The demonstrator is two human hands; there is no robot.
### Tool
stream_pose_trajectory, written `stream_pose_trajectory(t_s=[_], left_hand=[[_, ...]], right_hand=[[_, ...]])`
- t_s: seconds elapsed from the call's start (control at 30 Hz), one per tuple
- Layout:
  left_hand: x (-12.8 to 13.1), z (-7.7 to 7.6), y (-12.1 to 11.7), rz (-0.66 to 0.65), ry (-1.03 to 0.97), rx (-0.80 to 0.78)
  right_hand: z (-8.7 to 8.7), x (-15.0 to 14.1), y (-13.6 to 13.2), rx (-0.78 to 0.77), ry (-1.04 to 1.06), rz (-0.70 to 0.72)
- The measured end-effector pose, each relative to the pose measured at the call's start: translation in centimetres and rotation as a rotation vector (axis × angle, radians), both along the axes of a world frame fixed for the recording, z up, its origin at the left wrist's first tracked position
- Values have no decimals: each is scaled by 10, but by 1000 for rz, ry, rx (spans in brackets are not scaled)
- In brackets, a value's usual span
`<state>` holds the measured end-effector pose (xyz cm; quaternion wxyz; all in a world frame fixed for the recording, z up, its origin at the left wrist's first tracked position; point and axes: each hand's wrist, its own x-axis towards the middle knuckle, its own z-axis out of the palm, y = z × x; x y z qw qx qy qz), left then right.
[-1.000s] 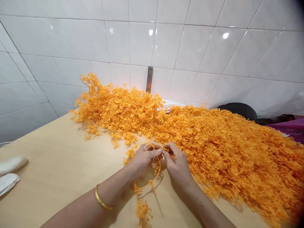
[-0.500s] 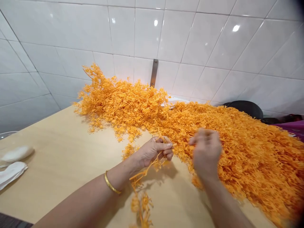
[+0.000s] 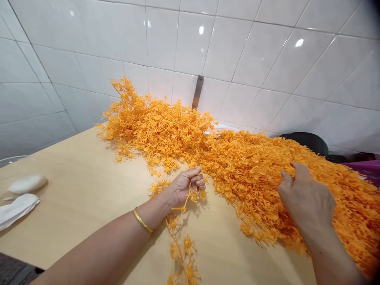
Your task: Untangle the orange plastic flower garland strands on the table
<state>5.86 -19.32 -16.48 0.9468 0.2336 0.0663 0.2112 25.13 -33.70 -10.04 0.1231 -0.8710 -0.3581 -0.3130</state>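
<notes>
My left hand (image 3: 190, 184) is closed around an orange plastic flower sprig (image 3: 180, 253), whose stem and small spiky blossoms hang down toward the table's near side. A gold bangle (image 3: 142, 220) circles that wrist. Over the large heap of orange flower sprigs (image 3: 252, 170) on the right, my right hand (image 3: 307, 196) is stretched out with thumb and index finger apart. Nothing shows between those fingers; the other fingers are partly hidden, and I cannot tell whether the fingertips touch the heap. A second pile of orange sprigs (image 3: 160, 130) joins it at the back left.
The light wooden table (image 3: 89, 186) meets a tiled wall (image 3: 118, 35) with a metal bracket (image 3: 198, 92). A whitish rounded object (image 3: 28, 184) and a folded white cloth-like item (image 3: 18, 211) lie at the left. A black round object (image 3: 308, 142) and purple material (image 3: 362, 169) are behind the heap.
Both hands were together at a looped orange stem. My right hand has let go and moved right over the heap, its fingers opening. My left hand keeps hold of the sprig.
</notes>
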Motion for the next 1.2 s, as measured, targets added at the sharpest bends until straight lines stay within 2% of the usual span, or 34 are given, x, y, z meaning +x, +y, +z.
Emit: stream_pose_trajectory(t_s=[0.1, 0.17, 0.27, 0.37, 0.43, 0.5, 0.57, 0.63, 0.73, 0.87, 1.07, 1.2], left_hand=[[-1, -1, 3, -16, -31, 31], [-2, -1, 4, -20, -33, 36], [-2, -2, 5, -7, -26, 25], [-2, -5, 6, 21, 7, 16], [-1, -8, 6, 39, 21, 21], [0, -8, 5, 50, 26, 38], [1, -7, 3, 49, 34, 64], [0, -5, 1, 43, 46, 82], [-1, -4, 0, 43, 63, 89], [-2, -5, 1, 68, 87, 91], [-3, -3, 2, 117, 130, 62], [-5, -1, 3, 102, 57, 38]], right_hand=[[7, -15, 6, -15, 41, -163], [8, -16, 8, -12, 60, -182], [5, -2, 6, -35, 17, -163], [0, 14, -1, -35, -153, -107], [-2, 17, -3, 23, -254, -72], [-5, 10, -2, 80, -311, 20], [-12, -5, 2, 49, -312, 203], [-25, -20, 9, -94, -281, 424], [-50, -29, 20, -231, -217, 567], [-70, -10, 25, -208, -202, 530], [-69, 23, 21, -231, -203, 502], [-68, 21, 30, -262, -196, 407]])
